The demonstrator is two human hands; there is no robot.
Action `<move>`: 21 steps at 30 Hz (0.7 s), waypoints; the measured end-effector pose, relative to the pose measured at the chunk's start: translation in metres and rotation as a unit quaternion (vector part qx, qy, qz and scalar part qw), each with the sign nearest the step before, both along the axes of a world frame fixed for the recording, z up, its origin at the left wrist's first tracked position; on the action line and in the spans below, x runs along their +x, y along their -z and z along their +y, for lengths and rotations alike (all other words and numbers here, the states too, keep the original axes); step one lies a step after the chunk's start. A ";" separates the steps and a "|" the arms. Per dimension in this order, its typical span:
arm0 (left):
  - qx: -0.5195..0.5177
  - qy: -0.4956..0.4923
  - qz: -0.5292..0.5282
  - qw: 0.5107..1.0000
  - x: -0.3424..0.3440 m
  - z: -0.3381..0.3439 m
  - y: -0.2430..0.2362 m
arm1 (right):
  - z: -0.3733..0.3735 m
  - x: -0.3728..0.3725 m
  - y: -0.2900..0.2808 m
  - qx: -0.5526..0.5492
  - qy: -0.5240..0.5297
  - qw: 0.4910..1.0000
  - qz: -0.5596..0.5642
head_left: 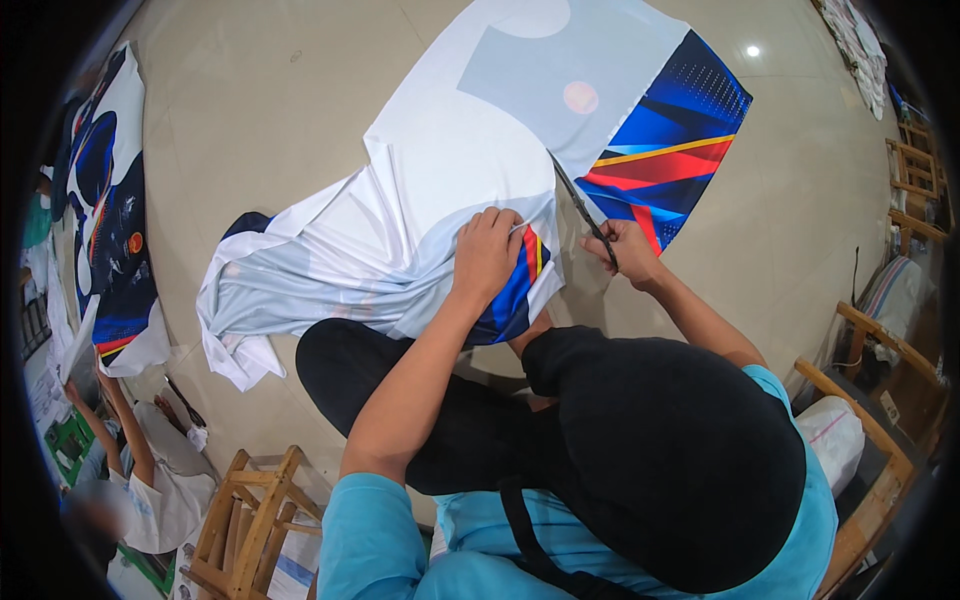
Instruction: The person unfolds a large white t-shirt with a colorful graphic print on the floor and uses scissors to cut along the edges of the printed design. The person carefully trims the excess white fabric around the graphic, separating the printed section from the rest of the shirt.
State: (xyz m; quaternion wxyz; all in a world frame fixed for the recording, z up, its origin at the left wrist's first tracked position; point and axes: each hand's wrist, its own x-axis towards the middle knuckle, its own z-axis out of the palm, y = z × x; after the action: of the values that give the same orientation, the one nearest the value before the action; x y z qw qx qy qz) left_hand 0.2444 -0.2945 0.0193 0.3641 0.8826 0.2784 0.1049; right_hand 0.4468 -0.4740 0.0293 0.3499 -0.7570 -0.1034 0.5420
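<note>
A large sheet of white fabric (430,150) with faint grey pattern shapes lies spread on the floor in front of me, bunched into folds at its left end. My left hand (487,250) is closed on the fabric by a blue, red and yellow printed corner (515,290). In my right hand (630,255) is a pair of dark scissors (583,208), its blades pointing up and to the left along the fabric's edge. Just beyond the blades lies a printed panel (680,140) in blue and red with a yellow stripe. How far apart the blades are is unclear.
At the left, another person (165,490) handles a dark blue and white printed fabric (120,230). Dark scissors (183,400) lie on the floor beside them. A wooden stool (245,520) stands at lower left; wooden frames (870,500) and a white sack (835,435) are at right.
</note>
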 end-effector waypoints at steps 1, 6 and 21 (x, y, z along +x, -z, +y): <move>-0.002 -0.001 0.002 1.000 0.000 0.000 0.000 | 0.000 0.001 0.000 0.002 -0.001 1.000 0.001; -0.005 0.000 0.006 1.000 0.000 0.001 -0.001 | 0.007 0.005 -0.008 -0.004 -0.001 1.000 0.023; 0.005 -0.008 -0.011 1.000 0.000 0.000 0.000 | 0.024 0.013 -0.005 -0.003 -0.009 1.000 0.011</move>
State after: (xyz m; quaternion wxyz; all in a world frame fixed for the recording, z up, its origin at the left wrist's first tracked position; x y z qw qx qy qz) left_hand 0.2443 -0.2944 0.0192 0.3623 0.8807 0.2811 0.1190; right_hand 0.4602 -0.4505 0.0339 0.3438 -0.7512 -0.1052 0.5536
